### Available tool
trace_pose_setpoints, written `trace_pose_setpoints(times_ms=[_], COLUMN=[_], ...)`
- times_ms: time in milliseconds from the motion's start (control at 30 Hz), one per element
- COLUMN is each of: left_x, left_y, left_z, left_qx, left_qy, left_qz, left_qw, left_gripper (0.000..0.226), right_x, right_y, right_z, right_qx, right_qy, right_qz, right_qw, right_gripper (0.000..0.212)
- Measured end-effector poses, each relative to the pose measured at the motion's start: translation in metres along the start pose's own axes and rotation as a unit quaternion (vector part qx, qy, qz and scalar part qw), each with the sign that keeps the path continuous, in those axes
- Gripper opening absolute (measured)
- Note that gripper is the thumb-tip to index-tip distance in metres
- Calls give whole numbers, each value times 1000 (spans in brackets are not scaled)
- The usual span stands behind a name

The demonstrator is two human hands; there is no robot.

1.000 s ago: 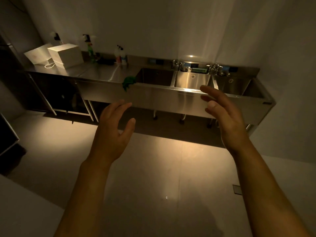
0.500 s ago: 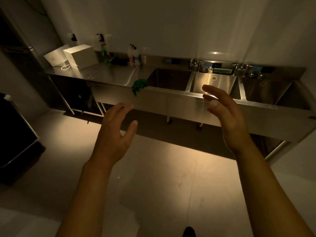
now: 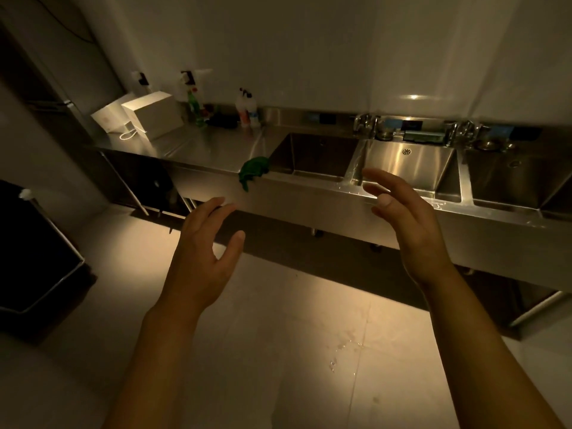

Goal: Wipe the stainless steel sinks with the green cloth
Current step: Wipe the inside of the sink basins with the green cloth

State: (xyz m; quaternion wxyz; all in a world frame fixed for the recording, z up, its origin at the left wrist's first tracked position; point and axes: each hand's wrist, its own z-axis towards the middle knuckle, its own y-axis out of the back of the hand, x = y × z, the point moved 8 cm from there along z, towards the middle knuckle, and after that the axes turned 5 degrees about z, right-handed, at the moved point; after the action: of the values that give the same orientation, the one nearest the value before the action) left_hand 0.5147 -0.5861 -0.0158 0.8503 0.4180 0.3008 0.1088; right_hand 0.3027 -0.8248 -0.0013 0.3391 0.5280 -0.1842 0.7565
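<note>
Sinks (image 3: 312, 153) now loom nearer. We find the green cloth (image 3: 253, 171) just up-frame of our left hand (image 3: 201, 252), nearer than the right hand (image 3: 405, 224). Both are spread and empty.

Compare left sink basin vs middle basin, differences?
Left basin sits in shadow; middle basin gleams in the light. Green cloth hangs over the front rim by the left basin's corner; none by the middle basin. Middle basin's back wall shows a round grille; left basin's is too dark to tell. Both are rectangular stainless steel.
</note>
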Motion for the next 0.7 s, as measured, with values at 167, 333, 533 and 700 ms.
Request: trace_pose_setpoints(times_ms=[167,333,533,700], left_x=[21,55,116,165], left_y=[-18,-42,-72,-90], left_z=[36,84,158,228], left_qx=[-6,-12,-10,1], left_qy=[22,26,34,24], left_qz=[4,-12,-44,-57], left_qw=[1000,1000,998,998], left_gripper=[53,51,51,50], right_x=[-22,-48,-83,-107], right_y=[-15,-34,-78,-109], right_z=[44,98,181,256], right_qx=[19,28,50,45], right_qy=[-1,0,-9,-20], right_qz=[6,-9,-21,-31], right_qw=[1000,1000,998,998], right_gripper=[54,55,63,62])
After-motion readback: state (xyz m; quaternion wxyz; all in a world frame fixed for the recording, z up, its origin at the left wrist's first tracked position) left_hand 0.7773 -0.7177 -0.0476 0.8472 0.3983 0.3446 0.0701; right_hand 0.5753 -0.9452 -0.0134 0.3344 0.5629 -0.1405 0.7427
